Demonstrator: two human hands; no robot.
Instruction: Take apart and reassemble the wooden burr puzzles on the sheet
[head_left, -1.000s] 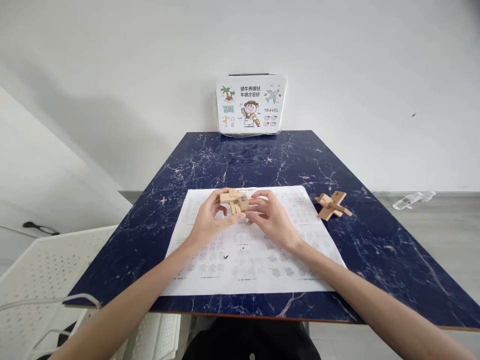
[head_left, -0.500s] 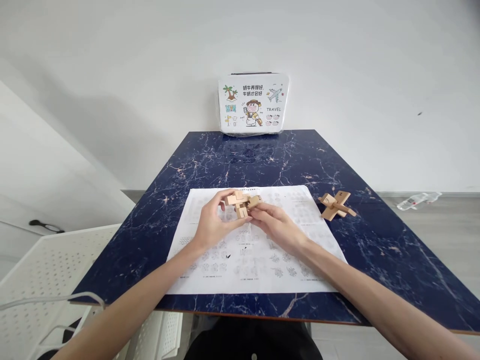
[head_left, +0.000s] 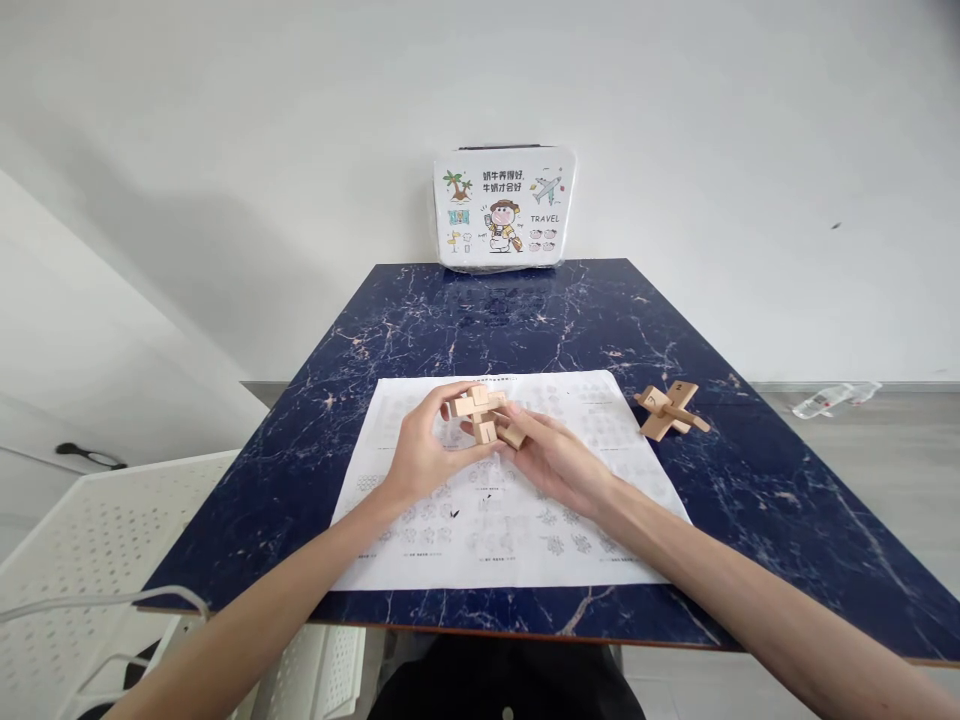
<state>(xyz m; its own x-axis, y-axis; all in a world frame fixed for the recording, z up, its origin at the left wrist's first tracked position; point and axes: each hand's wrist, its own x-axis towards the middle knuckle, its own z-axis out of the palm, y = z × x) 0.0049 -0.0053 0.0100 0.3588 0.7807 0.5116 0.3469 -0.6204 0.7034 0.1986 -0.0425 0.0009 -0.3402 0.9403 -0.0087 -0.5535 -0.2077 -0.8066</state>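
Above the printed sheet, my left hand (head_left: 431, 445) is closed round a wooden interlocking burr puzzle (head_left: 481, 402), thumb below it and fingers behind its left side. My right hand (head_left: 559, 455) is closed at the puzzle's right side. Its thumb lies on or close to the upper right of the puzzle, and a loose-looking wooden block (head_left: 512, 437) sits against its fingers lower down. Whether that block is joined to the rest I cannot tell. The printed sheet (head_left: 480, 560) with small line diagrams lies flat under both hands.
A second wooden burr puzzle (head_left: 667, 410) with numbered bars stands on the right of the blue marbled table (head_left: 480, 330). A white printed case (head_left: 504, 210) leans on the wall at the back. Left of the table is a white perforated surface (head_left: 82, 540) with a cable (head_left: 112, 598).
The wooden block by my right fingers has shifted from the puzzle's upper right to below it. My right thumb has come up onto the upper side. My left hand holds nearly still.
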